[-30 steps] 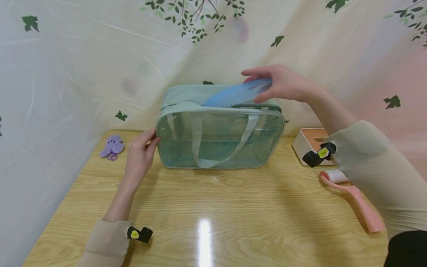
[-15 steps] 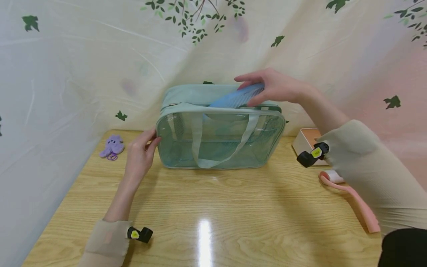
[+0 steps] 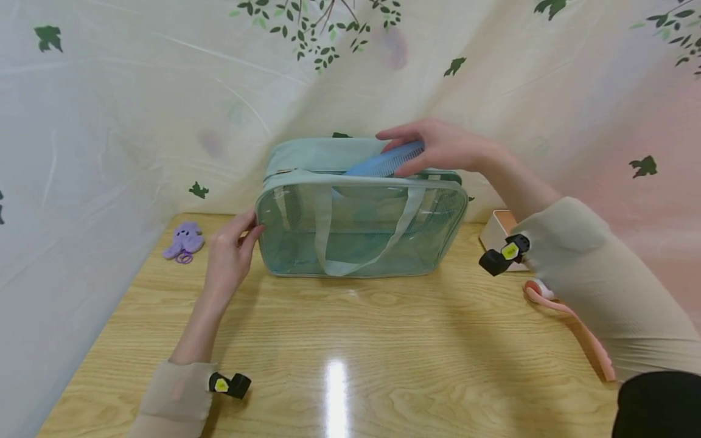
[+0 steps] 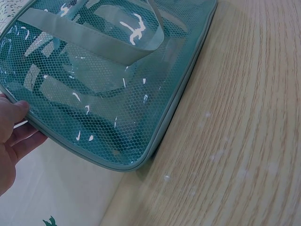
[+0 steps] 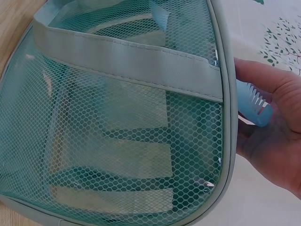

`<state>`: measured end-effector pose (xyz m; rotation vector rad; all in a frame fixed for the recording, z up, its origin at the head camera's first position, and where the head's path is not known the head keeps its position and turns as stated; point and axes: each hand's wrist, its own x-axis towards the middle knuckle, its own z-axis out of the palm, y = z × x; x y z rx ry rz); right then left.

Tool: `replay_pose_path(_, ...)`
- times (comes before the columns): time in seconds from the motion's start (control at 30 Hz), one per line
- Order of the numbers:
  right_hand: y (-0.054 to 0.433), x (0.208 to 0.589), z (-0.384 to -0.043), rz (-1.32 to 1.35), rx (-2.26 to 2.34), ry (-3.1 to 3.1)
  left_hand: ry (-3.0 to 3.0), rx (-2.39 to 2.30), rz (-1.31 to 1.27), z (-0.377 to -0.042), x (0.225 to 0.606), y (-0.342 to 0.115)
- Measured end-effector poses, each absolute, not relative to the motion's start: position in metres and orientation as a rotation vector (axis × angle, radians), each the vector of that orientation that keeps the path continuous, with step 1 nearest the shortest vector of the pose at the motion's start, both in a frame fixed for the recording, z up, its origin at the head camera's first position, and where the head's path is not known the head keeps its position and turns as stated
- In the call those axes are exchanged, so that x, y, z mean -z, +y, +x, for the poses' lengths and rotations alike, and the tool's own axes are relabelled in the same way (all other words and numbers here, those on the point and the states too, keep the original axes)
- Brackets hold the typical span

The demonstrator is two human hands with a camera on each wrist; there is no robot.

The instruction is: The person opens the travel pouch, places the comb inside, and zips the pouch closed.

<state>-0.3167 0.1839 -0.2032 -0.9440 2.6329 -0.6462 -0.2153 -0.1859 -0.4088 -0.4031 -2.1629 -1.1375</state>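
A see-through mint-green toiletry bag (image 3: 361, 228) stands upright at the back of the table, its top unzipped. Between thumb and fingers my right hand (image 3: 443, 145) holds a light blue comb (image 3: 378, 163), whose left end dips through the opening. Through the clear front, part of that lower end shows faintly. The right wrist view has the comb's toothed end (image 5: 254, 103) in my palm, behind the bag's rim. At the bag's left edge, my left hand (image 3: 227, 249) pinches the side seam; the left wrist view shows the thumb in front and fingers behind.
A purple plush toy (image 3: 186, 240) with a ring lies left of the bag. To the right are a white box with a wooden top (image 3: 497, 231) and a pink-handled roller (image 3: 569, 310), both partly covered by my right sleeve. A patterned curtain (image 3: 219, 91) hangs behind.
My right hand has moved left and down with the comb, which now sits lower in the bag's opening. My left hand has stayed on the bag's edge.
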Motion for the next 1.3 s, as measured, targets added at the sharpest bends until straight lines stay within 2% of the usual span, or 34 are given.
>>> replay_pose_path(1.3,0.173,0.215,-0.319,-0.915,0.818,2.541,-2.144,1.139,-0.435,-0.216,0.409,-0.186)
